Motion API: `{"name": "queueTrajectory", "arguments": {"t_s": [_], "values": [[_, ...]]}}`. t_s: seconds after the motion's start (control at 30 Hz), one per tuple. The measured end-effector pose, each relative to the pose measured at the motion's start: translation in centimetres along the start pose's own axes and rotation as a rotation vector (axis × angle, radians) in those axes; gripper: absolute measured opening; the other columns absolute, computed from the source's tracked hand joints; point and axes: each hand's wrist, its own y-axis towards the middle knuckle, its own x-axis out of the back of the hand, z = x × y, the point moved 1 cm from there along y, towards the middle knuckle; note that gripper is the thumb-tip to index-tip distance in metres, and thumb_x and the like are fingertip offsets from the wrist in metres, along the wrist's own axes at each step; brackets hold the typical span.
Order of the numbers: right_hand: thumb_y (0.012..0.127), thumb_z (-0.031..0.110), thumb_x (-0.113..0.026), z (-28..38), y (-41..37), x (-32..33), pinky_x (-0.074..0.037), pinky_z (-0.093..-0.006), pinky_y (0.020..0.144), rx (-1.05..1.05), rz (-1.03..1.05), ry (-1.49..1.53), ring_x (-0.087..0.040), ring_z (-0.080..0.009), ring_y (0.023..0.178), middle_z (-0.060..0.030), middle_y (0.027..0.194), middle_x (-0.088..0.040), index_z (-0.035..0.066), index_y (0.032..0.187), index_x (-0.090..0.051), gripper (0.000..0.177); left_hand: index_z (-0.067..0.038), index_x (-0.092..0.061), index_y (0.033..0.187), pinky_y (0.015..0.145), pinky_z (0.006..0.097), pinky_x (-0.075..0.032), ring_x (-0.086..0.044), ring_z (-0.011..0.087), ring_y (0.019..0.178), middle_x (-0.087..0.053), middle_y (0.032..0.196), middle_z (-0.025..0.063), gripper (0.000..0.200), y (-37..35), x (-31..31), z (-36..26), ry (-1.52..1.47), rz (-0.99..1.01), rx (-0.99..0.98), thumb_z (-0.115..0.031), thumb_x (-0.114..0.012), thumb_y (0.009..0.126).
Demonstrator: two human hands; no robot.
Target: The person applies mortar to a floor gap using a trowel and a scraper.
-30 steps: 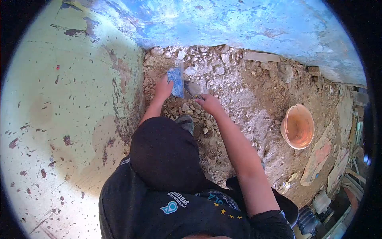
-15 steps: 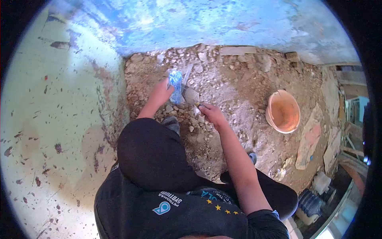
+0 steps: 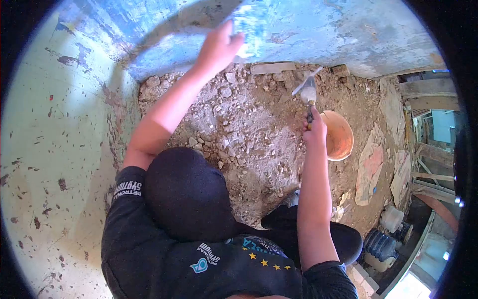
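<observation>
My left hand (image 3: pixel 218 49) is raised in front of the blue wall, gripping a blue-and-white mottled rectangular piece (image 3: pixel 253 31) that is smeared by motion. My right hand (image 3: pixel 314 127) is wrapped round the handle of a trowel (image 3: pixel 309 93), which points away from me over the rubble. A thin pale strip (image 3: pixel 304 82) overlaps the trowel's tip. Just right of that hand stands an orange bucket (image 3: pixel 339 137), its rim partly behind my fingers.
Stones and loose dirt (image 3: pixel 249 114) cover the floor. A flat board (image 3: pixel 273 68) lies along the blue wall (image 3: pixel 318 35), and a brick-like block (image 3: pixel 341 71) is farther right. A stained green wall (image 3: pixel 55 149) rises at left. Large bottles (image 3: pixel 381 244) lie at lower right.
My left hand has lifted the rectangular piece up and away toward the blue wall. My right hand has carried the trowel rightward, next to the bucket.
</observation>
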Motion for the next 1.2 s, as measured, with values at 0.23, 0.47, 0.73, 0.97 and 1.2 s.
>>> {"name": "queueTrajectory", "arguments": {"t_s": [0.23, 0.47, 0.73, 0.97, 1.2], "values": [[0.089, 0.028, -0.071, -6.2, -0.8, 3.8, -0.036, -0.0265, 0.049, -0.059, 0.01, -0.367, -0.052, -0.0084, 0.065, 0.0012, 0.081, -0.06, 0.01, 0.117, -0.072, 0.033, -0.003, -0.058, 0.125, 0.086, 0.0439, -0.052, -0.069, 0.0348, 0.096, -0.071, 0.104, 0.0209, 0.039, -11.4, 4.6, 14.1, 0.336, -0.089, 0.284, -0.026, -0.061, 0.094], [0.085, 0.027, -0.076, -13.7, -1.4, 3.4, -0.043, -0.0269, 0.055, -0.138, 0.319, -0.927, -0.054, -0.0082, 0.061, 0.0011, 0.07, -0.063, 0.007, 0.114, -0.073, 0.036, -0.003, -0.06, 0.123, 0.087, 0.0465, -0.05, -0.067, 0.0412, 0.097, -0.069, 0.104, 0.0244, 0.039, -24.2, 6.6, 21.1, 0.395, 0.155, 0.583, -0.024, -0.06, 0.09], [0.092, 0.034, -0.057, -16.3, -0.3, 3.0, -0.048, -0.0513, 0.092, 0.22, -0.061, -1.446, -0.062, -0.0464, 0.105, -0.0284, 0.112, -0.066, 0.003, 0.128, -0.058, 0.047, -0.001, -0.054, 0.122, 0.085, 0.0559, -0.048, -0.061, 0.0499, 0.097, -0.065, 0.101, 0.0313, 0.04, -28.0, 5.8, 22.9, 0.65, 0.061, 0.681, -0.027, -0.054, 0.091], [0.089, 0.03, -0.063, -21.4, -2.0, 0.7, -0.048, -0.0484, 0.098, 0.427, 0.406, -1.471, -0.061, -0.0432, 0.111, -0.0246, 0.119, -0.065, 0.006, 0.134, -0.054, 0.051, 0.0, -0.056, 0.12, 0.085, 0.0557, -0.049, -0.064, 0.0463, 0.097, -0.067, 0.104, 0.0282, 0.039, -27.0, 6.1, 25.4, 0.659, 0.271, 0.708, -0.027, -0.055, 0.092], [0.082, 0.03, -0.072, -19.6, -3.4, -2.9, -0.052, -0.0432, 0.092, 0.452, 0.31, -1.227, -0.066, -0.0379, 0.104, -0.0215, 0.113, -0.068, 0.008, 0.126, -0.064, 0.049, -0.002, -0.057, 0.125, 0.094, 0.0483, -0.048, -0.063, 0.0424, 0.106, -0.067, 0.113, 0.0242, 0.045, -26.5, 5.0, 25.2, 0.261, 0.125, 0.648, -0.033, -0.061, 0.093]]}}
